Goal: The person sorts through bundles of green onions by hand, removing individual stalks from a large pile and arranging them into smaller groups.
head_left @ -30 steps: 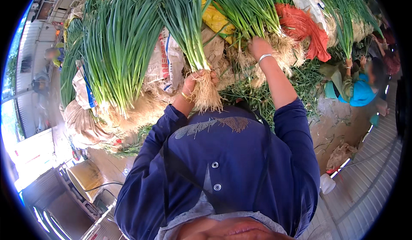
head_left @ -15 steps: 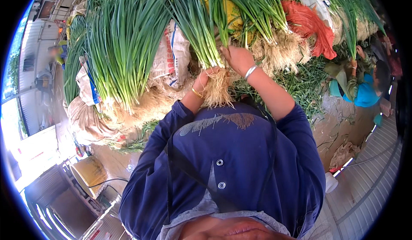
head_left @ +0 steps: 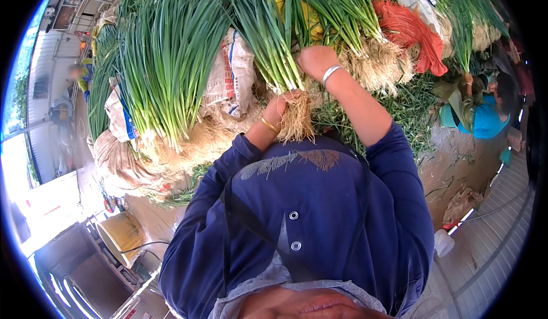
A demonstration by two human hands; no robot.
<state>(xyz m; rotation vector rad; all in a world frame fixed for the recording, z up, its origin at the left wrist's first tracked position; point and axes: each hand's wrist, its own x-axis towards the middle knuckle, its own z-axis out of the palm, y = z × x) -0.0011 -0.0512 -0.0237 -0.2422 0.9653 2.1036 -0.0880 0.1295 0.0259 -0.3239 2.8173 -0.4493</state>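
A bunch of green onions (head_left: 278, 56) stands upright in front of my chest, its pale roots (head_left: 298, 120) hanging down. My left hand (head_left: 278, 108) is closed around the lower white ends, just above the roots. Beside the stalks, on their right, my right hand (head_left: 317, 62) is curled into a fist. The back of that hand hides its fingertips and whatever they may pinch. A large heap of green onions (head_left: 165, 62) leans to the left, roots toward me. More green onions (head_left: 345, 11) lie beyond my right hand, with thick tangled roots (head_left: 374, 68).
White woven sacks (head_left: 237, 71), a yellow bag (head_left: 311, 19) and a red mesh bag (head_left: 411, 36) lie among the onions. Loose green leaves (head_left: 399, 113) litter the ground at right. Another person (head_left: 485, 116) in turquoise works there. A yellow bucket (head_left: 123, 233) stands lower left.
My right hand has moved a little upward along the stalks, and its fingers have turned out of sight. My left hand stays around the bunch.
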